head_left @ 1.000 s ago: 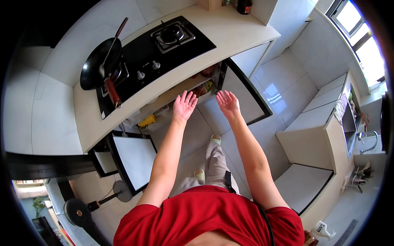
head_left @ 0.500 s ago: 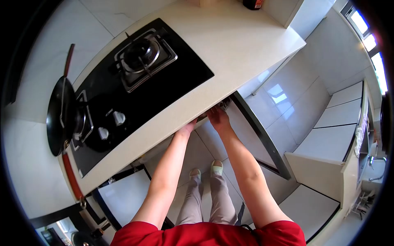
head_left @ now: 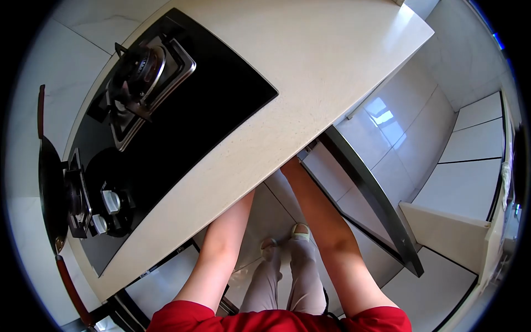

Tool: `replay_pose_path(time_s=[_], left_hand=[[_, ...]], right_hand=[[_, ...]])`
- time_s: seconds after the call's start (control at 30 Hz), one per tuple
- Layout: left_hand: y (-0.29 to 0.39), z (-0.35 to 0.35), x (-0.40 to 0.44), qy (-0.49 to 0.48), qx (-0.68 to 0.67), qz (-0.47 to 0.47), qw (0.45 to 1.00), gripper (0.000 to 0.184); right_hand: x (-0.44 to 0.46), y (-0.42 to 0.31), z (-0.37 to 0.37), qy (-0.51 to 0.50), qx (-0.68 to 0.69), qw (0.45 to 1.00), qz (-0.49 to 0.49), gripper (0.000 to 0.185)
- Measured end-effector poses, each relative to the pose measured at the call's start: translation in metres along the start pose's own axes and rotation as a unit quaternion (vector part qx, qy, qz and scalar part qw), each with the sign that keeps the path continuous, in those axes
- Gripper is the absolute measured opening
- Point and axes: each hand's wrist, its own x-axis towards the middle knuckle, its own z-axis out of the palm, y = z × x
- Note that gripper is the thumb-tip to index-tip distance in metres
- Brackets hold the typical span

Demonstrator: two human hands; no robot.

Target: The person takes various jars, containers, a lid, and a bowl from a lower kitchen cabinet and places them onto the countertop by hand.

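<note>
Both forearms reach under the front edge of the pale countertop (head_left: 310,83). The counter hides my left hand fully, and my right hand too, past the wrist. What either hand touches cannot be seen. Just right of my right arm, a cabinet door (head_left: 370,193) with a dark frame stands open. Above my arms, the black gas stove (head_left: 204,94) is set into the counter, with a burner (head_left: 141,72) and two knobs on it. At the far left a black wok (head_left: 52,193) with red-brown handles sits on the other burner.
Another open cabinet door (head_left: 166,279) lies below the counter, left of my left arm. White cabinets (head_left: 462,188) line the right side. My slippered feet are on the tiled floor (head_left: 265,213) below the counter edge.
My hands, palms up in front of the open cabinet a second ago, have gone in under the counter and out of sight. The view has moved closer to the counter and tilted.
</note>
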Motion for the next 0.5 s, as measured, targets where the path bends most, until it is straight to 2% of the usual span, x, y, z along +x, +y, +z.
replay_pose_path(time_s=[0.23, 0.33, 0.4, 0.43, 0.5], left_hand=[[-0.008, -0.010, 0.001, 0.002, 0.011, -0.012, 1.000, 0.040], [-0.009, -0.012, -0.001, 0.005, 0.014, -0.016, 1.000, 0.040], [-0.009, -0.012, -0.002, 0.004, 0.015, -0.019, 1.000, 0.041], [-0.008, -0.013, -0.002, 0.002, 0.016, -0.020, 1.000, 0.041], [-0.008, -0.016, -0.004, 0.002, 0.019, -0.020, 1.000, 0.041]], right_hand=[[0.001, 0.037, -0.009, -0.042, -0.163, 0.970, -0.176, 0.071], [-0.002, 0.038, -0.011, -0.060, -0.231, 0.939, -0.247, 0.075], [-0.008, 0.022, -0.015, -0.066, -0.317, 0.890, -0.322, 0.080], [-0.011, 0.010, -0.014, -0.108, -0.188, 0.955, -0.201, 0.077], [-0.018, -0.013, -0.009, -0.148, -0.051, 0.985, -0.071, 0.074]])
